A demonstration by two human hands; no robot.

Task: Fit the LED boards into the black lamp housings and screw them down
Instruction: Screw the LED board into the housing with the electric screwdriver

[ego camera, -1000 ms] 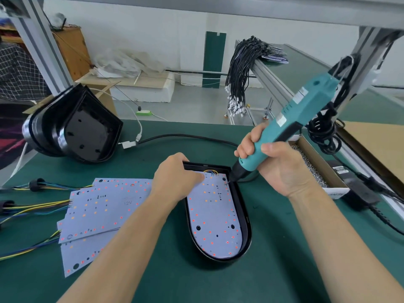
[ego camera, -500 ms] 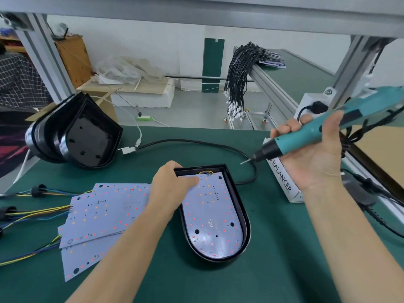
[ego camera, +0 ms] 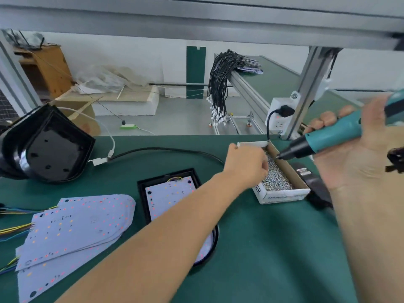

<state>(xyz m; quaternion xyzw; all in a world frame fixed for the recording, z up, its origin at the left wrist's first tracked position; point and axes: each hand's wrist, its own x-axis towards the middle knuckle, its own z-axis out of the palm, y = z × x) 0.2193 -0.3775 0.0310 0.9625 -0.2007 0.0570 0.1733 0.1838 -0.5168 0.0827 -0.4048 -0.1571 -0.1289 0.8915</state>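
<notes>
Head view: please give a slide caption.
Left hand reaches into screw box; right hand holds electric screwdriver.

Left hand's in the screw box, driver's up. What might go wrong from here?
Nothing holds the white LED board in the black lamp housing now, so it may shift. The left hand could spill small silver screws from the open cardboard box. The teal electric screwdriver tip hovers near those fingers.
</notes>
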